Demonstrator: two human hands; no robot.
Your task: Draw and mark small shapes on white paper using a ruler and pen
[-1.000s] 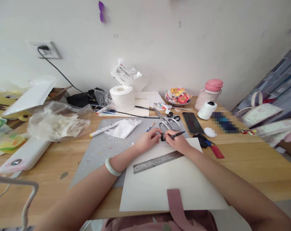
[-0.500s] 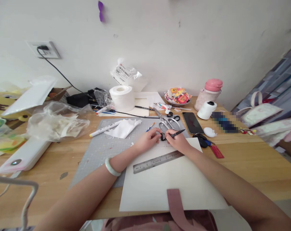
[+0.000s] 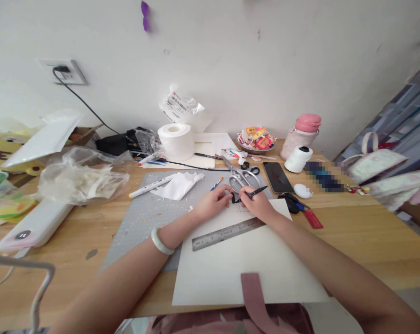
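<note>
Black pen in right hand, crowded work area

From my remote station I record the black pen (image 3: 258,190) just right of centre in the frame, pinched between the fingers and thumb of the right hand (image 3: 256,203), above the upper part of a white sheet (image 3: 231,269). The left hand (image 3: 213,204) lies opposite, fingers curled, near a small black piece (image 3: 234,199) at centre; I cannot tell whether it grips that piece.

Obstructions noted: silver scissors (image 3: 249,177) lie just beyond both hands. A metal ruler (image 3: 224,234) crosses the sheet at a slant, one end at the right wrist. Right of centre, I find a dark phone (image 3: 278,177) and a red tag (image 3: 313,219) near the right forearm. Left of centre, a white marker (image 3: 150,186) and crumpled tissue (image 3: 180,186) occupy the grey cutting mat (image 3: 140,222).

Further off, I log a white roll (image 3: 176,144) at upper centre, a pink-lidded bottle (image 3: 300,139) at upper right, and a clear plastic bag (image 3: 81,181) at the left, against a white device (image 3: 32,229).
</note>
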